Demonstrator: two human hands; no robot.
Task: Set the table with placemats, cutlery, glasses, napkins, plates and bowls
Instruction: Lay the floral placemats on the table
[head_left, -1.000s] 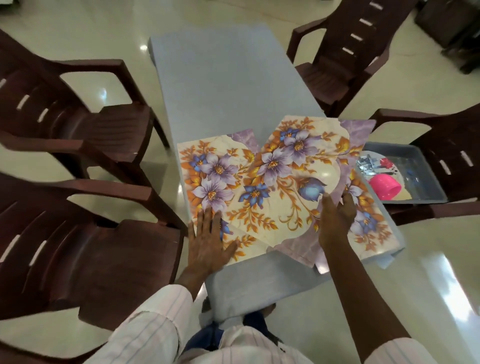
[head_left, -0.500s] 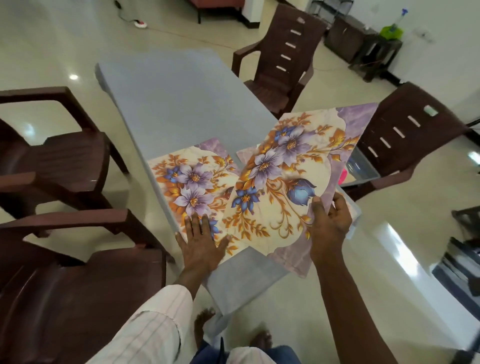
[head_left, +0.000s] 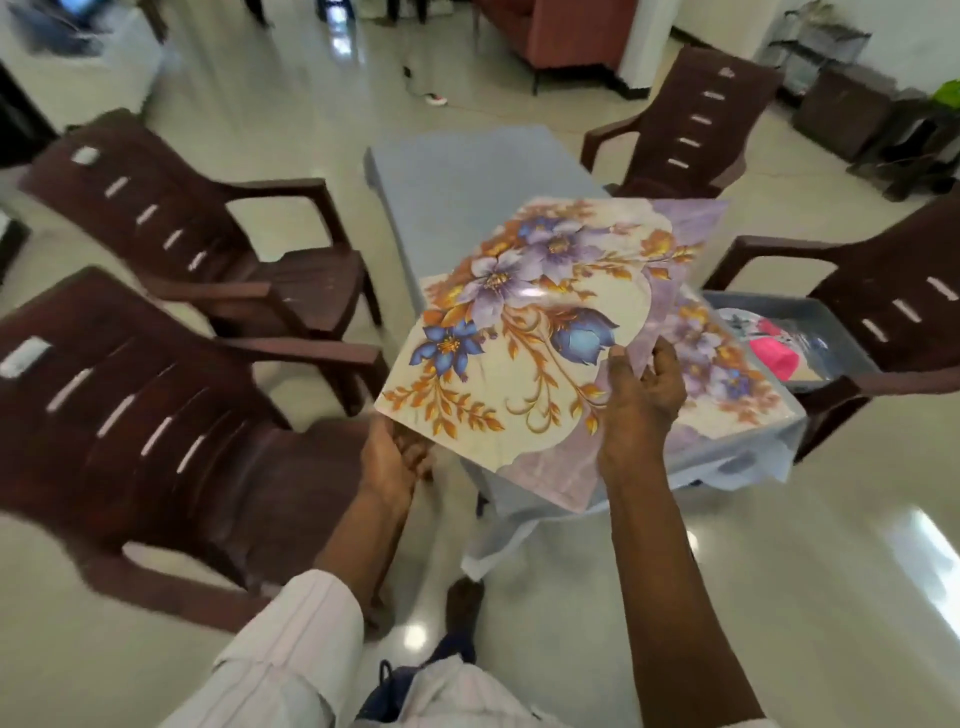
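Lifted off the table now, our flowered placemat, right hand pinching its near edge, left hand moved under its corner, grip we cannot tell

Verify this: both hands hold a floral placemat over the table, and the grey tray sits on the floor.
Wrong on one point. The head view shows the grey tray on a brown chair seat, not the floor. The left hand and right hand do hold the floral placemat over the table.

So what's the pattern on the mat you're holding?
The placemat has purple and blue flowers with orange leaves on cream; head view.
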